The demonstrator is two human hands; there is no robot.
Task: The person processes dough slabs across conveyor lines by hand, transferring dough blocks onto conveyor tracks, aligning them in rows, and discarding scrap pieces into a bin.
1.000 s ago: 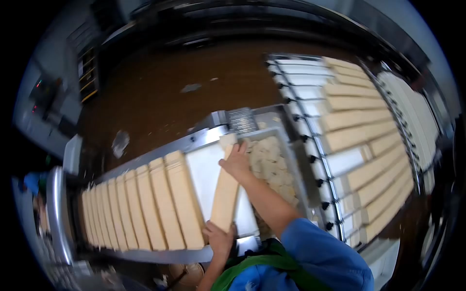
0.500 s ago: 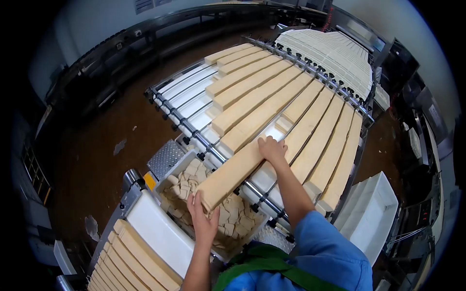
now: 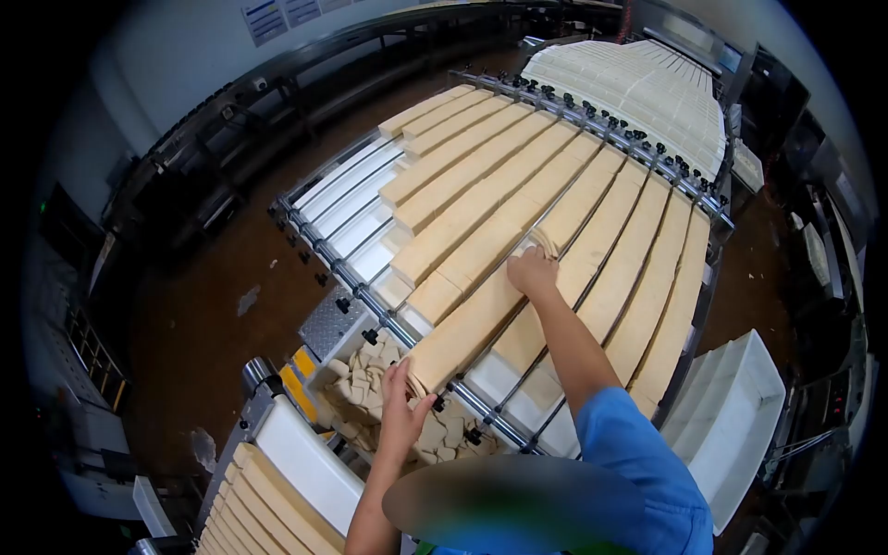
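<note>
Since the earlier frame, the long strip (image 3: 467,330) is moving farther onto the table (image 3: 492,381), its far end now nearing a shorter piece (image 3: 562,227) in the same lane. The wide slatted table is carrying rows of pale strips, each lying along its lane between dark dividers. Below the front rail (image 3: 499,424), a bin (image 3: 347,344) is holding folded scraps (image 3: 449,430). The long strip is slanting up the lane, its near end reaching over the rail above the bin. Both hands are holding it: the left hand (image 3: 400,407) is cupping the near end, thumb and fingers apart around its layers, while the right hand (image 3: 534,270) is closing over the far end, its fingertips partly hidden. Supporting both ends evenly is probably keeping the soft layers from sagging; a good placement seems to be calling for keeping the edges parallel to the dividers and easing the ends together without pinching or buckling.
</note>
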